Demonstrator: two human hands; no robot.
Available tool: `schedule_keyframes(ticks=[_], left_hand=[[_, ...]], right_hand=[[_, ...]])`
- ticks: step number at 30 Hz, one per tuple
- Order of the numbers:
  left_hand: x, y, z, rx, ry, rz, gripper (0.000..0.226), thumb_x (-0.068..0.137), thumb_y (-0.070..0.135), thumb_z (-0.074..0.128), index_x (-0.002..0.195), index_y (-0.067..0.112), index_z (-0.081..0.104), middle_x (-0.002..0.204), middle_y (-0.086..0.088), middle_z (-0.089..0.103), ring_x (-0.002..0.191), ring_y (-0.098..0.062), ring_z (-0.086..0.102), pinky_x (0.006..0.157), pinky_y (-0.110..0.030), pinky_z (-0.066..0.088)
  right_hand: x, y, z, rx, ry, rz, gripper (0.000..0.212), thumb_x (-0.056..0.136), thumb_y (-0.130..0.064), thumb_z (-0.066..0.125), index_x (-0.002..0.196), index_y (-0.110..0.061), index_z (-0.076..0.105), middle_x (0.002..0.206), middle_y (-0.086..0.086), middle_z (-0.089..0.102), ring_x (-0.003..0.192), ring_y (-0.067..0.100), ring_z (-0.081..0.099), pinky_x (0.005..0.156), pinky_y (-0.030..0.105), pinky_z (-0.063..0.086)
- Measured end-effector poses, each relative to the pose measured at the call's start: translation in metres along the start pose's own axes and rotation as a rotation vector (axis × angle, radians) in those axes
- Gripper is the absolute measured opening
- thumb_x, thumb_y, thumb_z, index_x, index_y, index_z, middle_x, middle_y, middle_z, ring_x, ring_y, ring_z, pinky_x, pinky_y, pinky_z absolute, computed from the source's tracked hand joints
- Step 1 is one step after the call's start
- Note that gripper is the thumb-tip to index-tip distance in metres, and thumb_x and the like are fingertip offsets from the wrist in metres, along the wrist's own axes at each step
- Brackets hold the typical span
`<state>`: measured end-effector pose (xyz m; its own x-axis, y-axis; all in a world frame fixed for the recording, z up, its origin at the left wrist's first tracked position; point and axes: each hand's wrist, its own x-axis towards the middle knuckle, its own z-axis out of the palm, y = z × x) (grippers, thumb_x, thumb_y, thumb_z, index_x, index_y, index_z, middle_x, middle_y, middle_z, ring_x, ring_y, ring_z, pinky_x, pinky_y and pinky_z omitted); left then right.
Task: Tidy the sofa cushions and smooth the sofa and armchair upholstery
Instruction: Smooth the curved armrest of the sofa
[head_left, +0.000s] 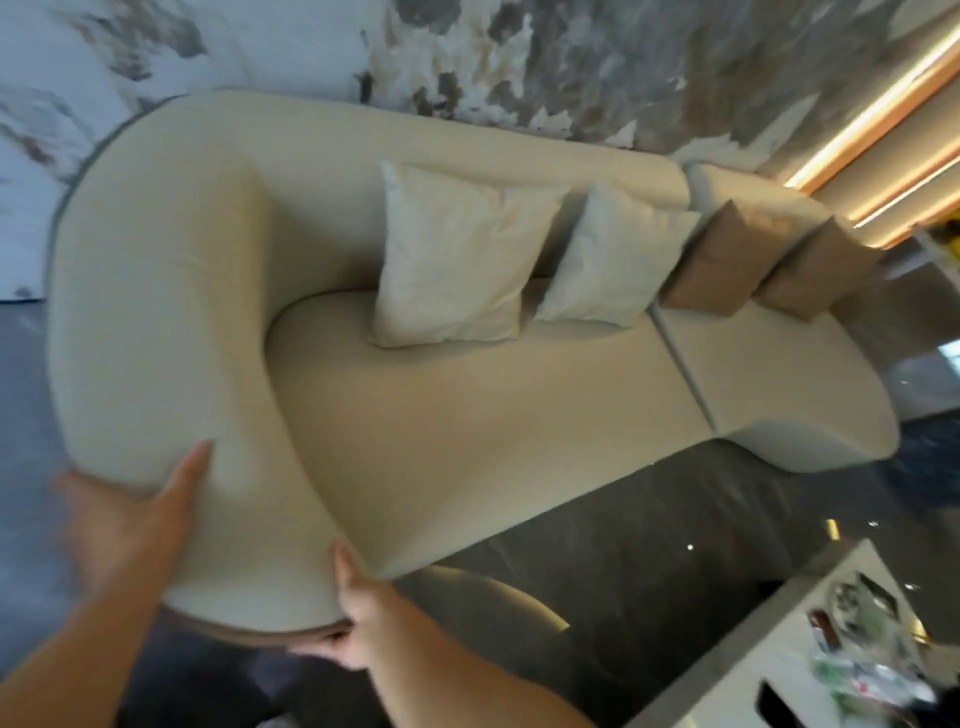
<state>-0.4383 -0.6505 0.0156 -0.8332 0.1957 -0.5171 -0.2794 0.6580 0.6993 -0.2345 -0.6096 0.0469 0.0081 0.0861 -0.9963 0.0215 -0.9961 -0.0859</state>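
Both bare forearms reach up from the bottom edge to the near rounded end of the cream sofa (415, 415). The left hand (124, 525) lies flat against the outer curve of the sofa arm (156, 312), palm on the fabric, its fingers (187, 478) stretched up and held close together, though blur hides the rest of them. The right hand (363, 618) grips the lower front corner of that arm, thumb up along the edge and the other fingers curled underneath, out of sight. Farther along the seat, two cream cushions (457, 260) and two brown cushions (727, 260) lean upright against the backrest, well apart from both hands. A cluttered white tabletop (810, 675) stands at lower right on the dark floor (597, 571).
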Motion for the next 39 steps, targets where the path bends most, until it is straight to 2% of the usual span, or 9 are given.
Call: schedule_keyframes(ticks=[7,11,19,24,28,30,33,36,39], left_hand=[[-0.023,0.016,-0.019,-0.157,-0.07,0.079,0.116,0.045,0.073,0.082,0.139,0.029,0.028,0.137,-0.005,0.051,0.122,-0.032,0.051,0.099,-0.05,0.043],[-0.01,0.003,-0.018,-0.298,-0.123,0.083,0.119,0.041,0.067,0.087,0.142,0.032,0.034,0.137,0.004,0.052,0.116,-0.017,0.051,0.093,-0.037,0.042],[0.006,0.028,-0.006,-0.286,0.008,0.098,0.094,0.051,0.061,0.086,0.13,0.036,0.043,0.121,0.005,0.062,0.108,-0.023,0.06,0.092,-0.046,0.05],[0.018,0.057,0.01,-0.293,-0.026,0.126,0.083,0.055,0.059,0.083,0.122,0.044,0.038,0.11,0.013,0.057,0.096,-0.014,0.054,0.082,-0.033,0.043],[0.014,0.06,0.007,-0.266,-0.058,0.139,0.092,0.054,0.054,0.087,0.128,0.035,0.038,0.118,0.01,0.054,0.108,-0.015,0.054,0.089,-0.036,0.046],[0.014,0.07,0.002,-0.161,-0.076,0.081,0.106,0.055,0.053,0.087,0.14,0.027,0.031,0.137,0.004,0.047,0.122,-0.021,0.05,0.097,-0.043,0.045],[0.014,0.1,-0.003,0.204,-0.151,0.072,0.12,0.067,0.049,0.083,0.153,0.03,0.002,0.163,0.0,0.001,0.138,-0.031,0.035,0.099,-0.051,0.041],[0.011,0.14,-0.003,0.713,-0.229,0.364,0.092,0.086,0.035,0.07,0.15,0.044,0.005,0.161,0.002,-0.021,0.145,-0.043,0.01,0.102,-0.058,0.04],[-0.001,0.171,0.003,1.248,-0.399,0.668,0.066,0.098,0.022,0.052,0.151,0.039,0.018,0.163,-0.002,-0.014,0.146,-0.043,-0.01,0.109,-0.057,0.031]], right_hand=[[-0.018,0.01,0.006,0.266,0.082,-0.045,0.115,0.057,-0.039,0.096,0.148,-0.015,0.03,0.146,0.023,0.043,0.13,0.053,0.044,0.087,0.076,0.048],[-0.008,0.027,0.002,0.523,-0.082,-0.077,0.091,0.057,-0.02,0.097,0.134,-0.014,0.05,0.127,0.025,0.056,0.119,0.055,0.05,0.076,0.087,0.042],[0.003,0.002,0.027,0.5,-0.057,-0.028,0.062,0.076,-0.026,0.083,0.128,-0.006,0.056,0.114,0.03,0.065,0.105,0.052,0.061,0.078,0.076,0.051],[0.01,-0.031,0.034,0.454,-0.099,-0.027,0.053,0.081,-0.029,0.078,0.118,0.002,0.055,0.109,0.032,0.065,0.099,0.052,0.061,0.072,0.073,0.053],[0.006,-0.037,0.031,0.356,-0.04,-0.006,0.044,0.085,-0.029,0.075,0.111,-0.002,0.052,0.111,0.027,0.059,0.095,0.052,0.055,0.068,0.072,0.051],[0.002,-0.042,0.031,0.316,0.011,-0.027,0.044,0.087,-0.029,0.074,0.114,-0.004,0.051,0.114,0.022,0.056,0.103,0.053,0.054,0.064,0.07,0.054],[-0.005,-0.054,0.026,0.184,0.114,-0.024,0.055,0.091,-0.028,0.072,0.133,-0.009,0.044,0.133,0.019,0.046,0.133,0.052,0.041,0.092,0.075,0.046],[-0.014,-0.065,0.029,-0.005,0.192,-0.081,0.066,0.093,-0.024,0.07,0.148,-0.012,0.035,0.156,0.014,0.034,0.14,0.049,0.033,0.101,0.074,0.041],[-0.035,-0.073,0.04,-0.224,0.221,-0.036,0.07,0.094,-0.026,0.068,0.152,-0.016,0.03,0.158,0.011,0.031,0.14,0.043,0.034,0.105,0.064,0.043]])
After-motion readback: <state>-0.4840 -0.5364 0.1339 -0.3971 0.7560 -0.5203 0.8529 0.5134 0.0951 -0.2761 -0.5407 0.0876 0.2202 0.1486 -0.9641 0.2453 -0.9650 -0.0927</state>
